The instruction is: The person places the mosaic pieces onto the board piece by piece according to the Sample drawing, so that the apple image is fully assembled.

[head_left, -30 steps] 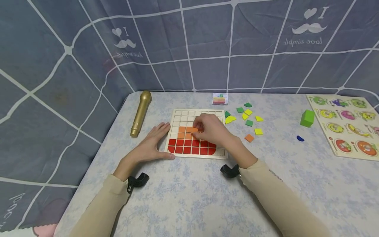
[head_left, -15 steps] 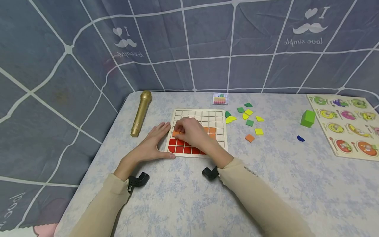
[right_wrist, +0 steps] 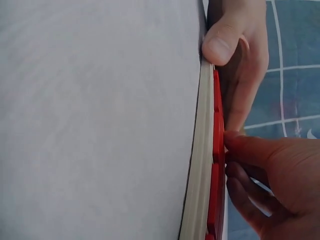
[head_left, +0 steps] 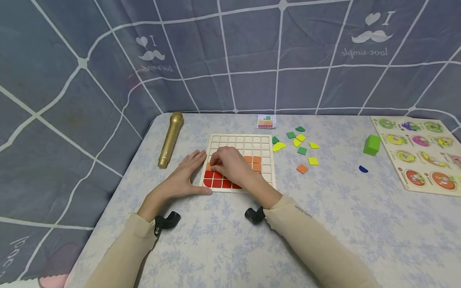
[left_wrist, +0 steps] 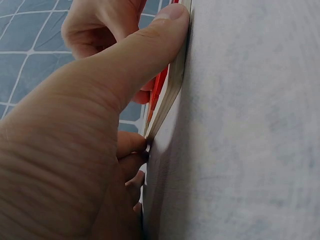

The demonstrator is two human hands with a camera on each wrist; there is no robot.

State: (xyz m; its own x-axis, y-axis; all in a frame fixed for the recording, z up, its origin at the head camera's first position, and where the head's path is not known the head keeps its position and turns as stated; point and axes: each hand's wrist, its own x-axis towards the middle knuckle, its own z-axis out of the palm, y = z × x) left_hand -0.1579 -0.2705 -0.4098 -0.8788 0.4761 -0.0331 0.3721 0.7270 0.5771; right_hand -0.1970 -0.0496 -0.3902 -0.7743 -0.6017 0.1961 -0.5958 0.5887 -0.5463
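A wooden grid board [head_left: 237, 140] lies on the table, with red tiles [head_left: 217, 183] along its near rows and orange tiles [head_left: 252, 160] above them. My left hand [head_left: 187, 173] lies flat against the board's left edge, thumb along the front edge [left_wrist: 172, 95]. My right hand [head_left: 227, 162] hovers over the board's left part, its curled fingertips on an orange tile [head_left: 208, 165] in the left column. In the right wrist view the fingers [right_wrist: 260, 160] touch the red tiles [right_wrist: 218, 150] on the board [right_wrist: 197, 175].
A gold microphone [head_left: 170, 138] lies left of the board. Loose green and yellow tiles [head_left: 299, 144], an orange tile [head_left: 301, 169], a pattern card [head_left: 266, 121], a green cube [head_left: 371, 144], a blue piece [head_left: 363, 169] and a picture puzzle board [head_left: 417, 152] are to the right. A curtain hangs behind.
My right hand carried an orange tile from the board's middle to its left column and lowered it there. The left hand stayed against the board.
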